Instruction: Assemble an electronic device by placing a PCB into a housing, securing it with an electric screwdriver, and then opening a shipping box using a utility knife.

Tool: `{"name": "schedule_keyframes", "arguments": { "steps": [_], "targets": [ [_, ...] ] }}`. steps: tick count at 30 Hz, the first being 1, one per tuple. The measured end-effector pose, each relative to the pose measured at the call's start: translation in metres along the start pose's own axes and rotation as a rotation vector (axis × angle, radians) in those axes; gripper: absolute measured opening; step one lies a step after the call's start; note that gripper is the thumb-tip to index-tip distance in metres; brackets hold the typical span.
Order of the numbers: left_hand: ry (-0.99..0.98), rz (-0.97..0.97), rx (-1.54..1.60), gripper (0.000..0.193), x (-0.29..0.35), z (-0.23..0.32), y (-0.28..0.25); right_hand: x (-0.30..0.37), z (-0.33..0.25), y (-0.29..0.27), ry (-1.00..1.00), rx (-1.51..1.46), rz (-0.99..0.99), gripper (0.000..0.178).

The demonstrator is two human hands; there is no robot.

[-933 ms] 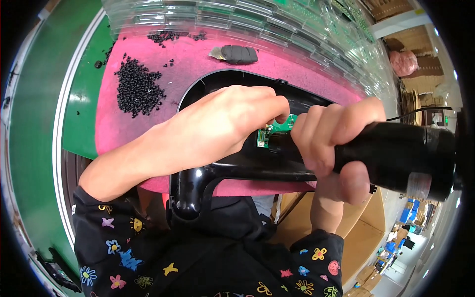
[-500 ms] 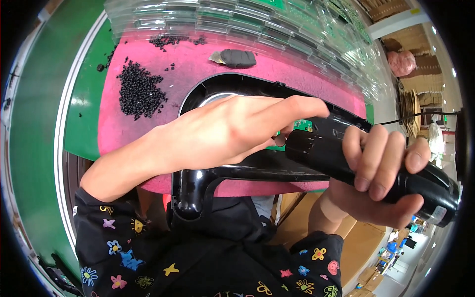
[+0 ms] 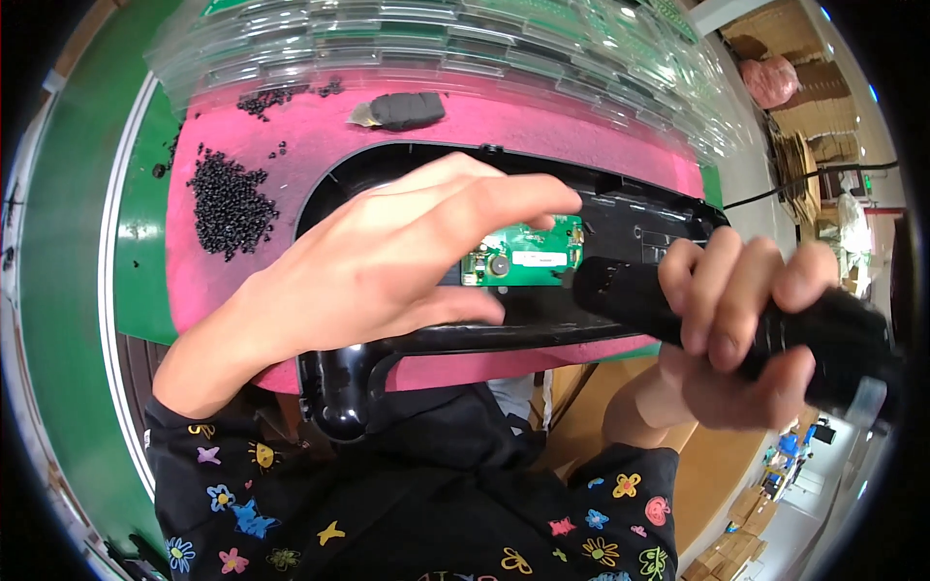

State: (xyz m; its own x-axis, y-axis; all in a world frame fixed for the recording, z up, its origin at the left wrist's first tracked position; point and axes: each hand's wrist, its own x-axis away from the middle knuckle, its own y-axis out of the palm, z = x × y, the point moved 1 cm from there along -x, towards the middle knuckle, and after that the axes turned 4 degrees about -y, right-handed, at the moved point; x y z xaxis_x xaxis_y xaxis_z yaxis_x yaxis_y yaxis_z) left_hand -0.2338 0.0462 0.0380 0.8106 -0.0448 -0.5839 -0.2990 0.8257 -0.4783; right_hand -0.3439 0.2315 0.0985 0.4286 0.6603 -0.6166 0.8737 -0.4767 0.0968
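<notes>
A long black plastic housing lies open side up, with a green circuit board inside it. My left hand hovers over the housing's left part with fingers spread and nothing seen in them. It hides part of the housing and the board's left end. My right hand is wrapped around a black electric screwdriver, held slanting with its tip toward the left. That tip is near the board's lower right corner; whether it touches anything I cannot tell.
A heap of small black screws lies left on the pink mat, with more behind. Behind the housing is a dark wrapped piece with a pale tip. Clear plastic trays stand stacked at the back. A black cable runs at right.
My left fingers have come away from the screwdriver's tip and spread, uncovering more of the board. My right hand keeps its hold on the screwdriver. The view has shifted slightly.
</notes>
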Motion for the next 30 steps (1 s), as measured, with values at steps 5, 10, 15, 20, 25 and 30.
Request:
{"name": "schedule_keyframes", "arguments": {
  "steps": [5, 10, 15, 20, 25, 30],
  "targets": [
    [-0.111, -0.109, -0.076, 0.115, 0.004, -0.006, -0.007, 0.006, 0.006, -0.016, 0.075, 0.141, 0.192, 0.037],
    [-0.059, -0.014, -0.163, 0.050, 0.006, -0.011, -0.012, 0.007, 0.010, -0.024, 0.090, 0.116, 0.222, 0.039],
    [-0.062, 0.033, -0.119, 0.021, 0.005, -0.009, -0.014, 0.007, 0.015, -0.029, 0.086, 0.081, 0.209, 0.037],
    [-0.209, 0.105, -0.076, 0.022, 0.005, -0.004, -0.009, 0.007, 0.017, -0.031, 0.077, 0.094, 0.231, 0.038],
    [-0.128, 0.023, -0.151, 0.027, 0.004, -0.006, -0.012, 0.006, 0.016, -0.031, 0.079, 0.107, 0.200, 0.039],
    [-0.170, 0.011, -0.163, 0.023, 0.003, -0.006, -0.011, 0.010, 0.017, -0.030, 0.089, 0.082, 0.176, 0.036]
  ]
}}
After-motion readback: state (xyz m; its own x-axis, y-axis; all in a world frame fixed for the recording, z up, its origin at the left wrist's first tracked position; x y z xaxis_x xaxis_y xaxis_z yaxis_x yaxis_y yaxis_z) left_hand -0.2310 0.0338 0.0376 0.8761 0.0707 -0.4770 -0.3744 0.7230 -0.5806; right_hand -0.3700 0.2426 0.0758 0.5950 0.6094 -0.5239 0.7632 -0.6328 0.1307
